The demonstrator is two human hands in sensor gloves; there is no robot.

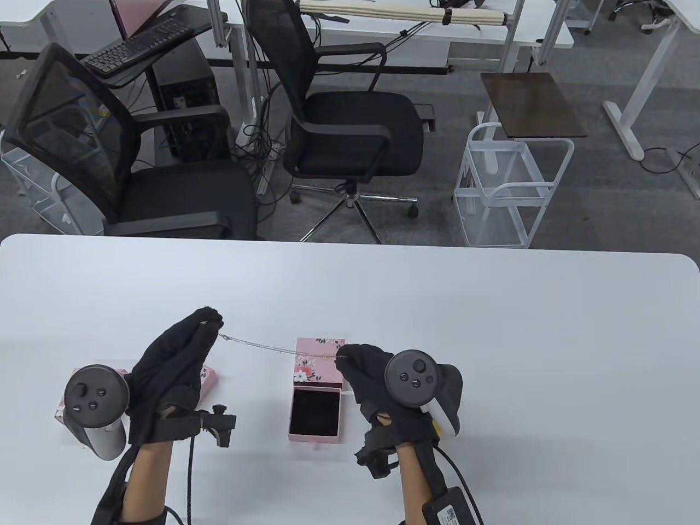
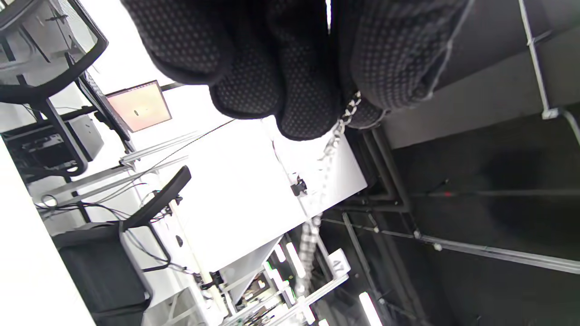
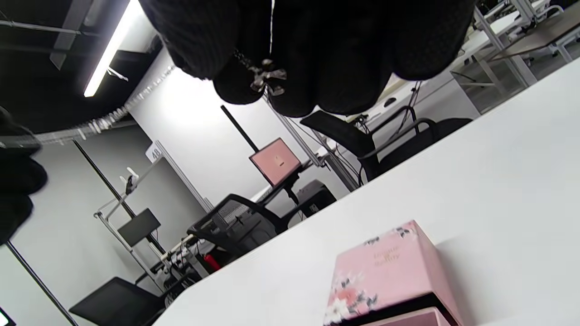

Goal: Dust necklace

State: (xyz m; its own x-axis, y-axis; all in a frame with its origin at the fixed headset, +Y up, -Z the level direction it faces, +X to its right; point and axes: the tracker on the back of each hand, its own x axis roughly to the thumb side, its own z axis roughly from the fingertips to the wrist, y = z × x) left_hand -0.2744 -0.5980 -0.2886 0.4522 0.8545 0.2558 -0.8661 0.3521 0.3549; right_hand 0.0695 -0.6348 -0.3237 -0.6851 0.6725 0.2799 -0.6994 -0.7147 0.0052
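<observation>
Between 2 gloved hands, necklace [image 1: 262, 345] ends vanish under fingertips [image 2: 299, 113].

Both hands raised, fingertips pinched.
Left hand [image 1: 175, 355] tilted up-forward; right hand [image 1: 383, 383] lower, fingers curled leftward.

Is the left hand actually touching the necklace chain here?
Touching. In the left wrist view the necklace chain comes out from between the left hand fingertips; the table view shows it stretched from there.
</observation>
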